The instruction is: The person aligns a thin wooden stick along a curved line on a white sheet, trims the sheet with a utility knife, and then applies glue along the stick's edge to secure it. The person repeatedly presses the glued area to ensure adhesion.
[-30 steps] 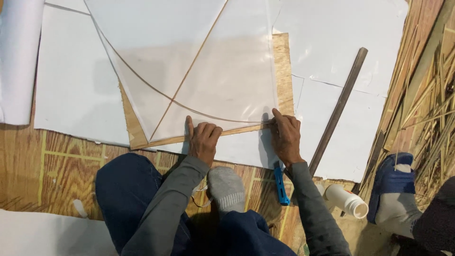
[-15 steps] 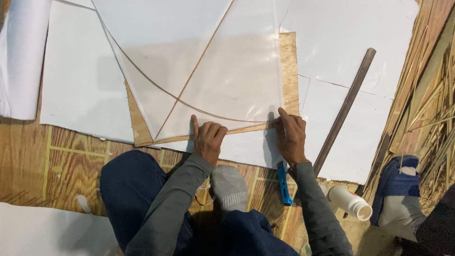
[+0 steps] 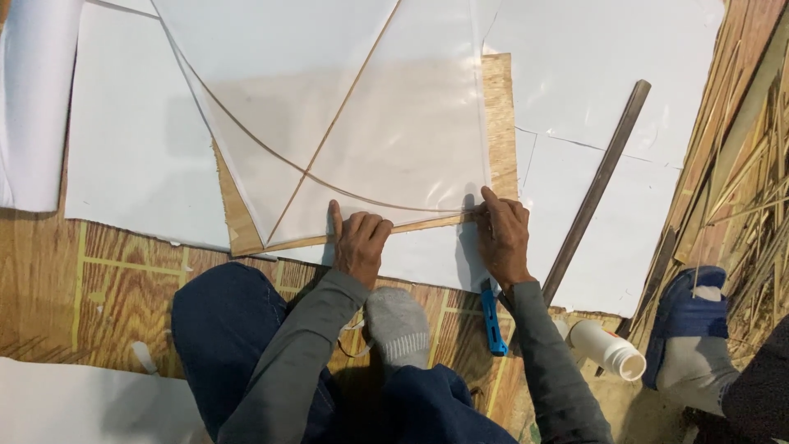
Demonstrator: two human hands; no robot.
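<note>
- Head view, looking down on a person seated on a wood-patterned floor, knees in dark trousers, one foot in a grey sock.
- Left hand: palm down, fingers spread slightly apart, pressed flat on the lower edge of a translucent sheet; it grips nothing.
- Right hand: fingers drawn together at the sheet's lower right corner, fingertips on a thin wooden strip; whether it pinches the strip or only presses it cannot be told.
- Translucent sheet: kite-shaped, lying flat over a plywood board, just ahead of both hands; a straight thin stick and a curved one cross beneath it.
- White paper sheets: spread under and around the board.
- Blue utility knife: on the floor, just beside the right wrist.
- Long dark bar: slanted on the paper, right of the right hand.
- White plastic bottle: lying on its side near the right forearm.
- Another person's foot in a blue slipper: far right, beside a pile of bamboo strips.
</note>
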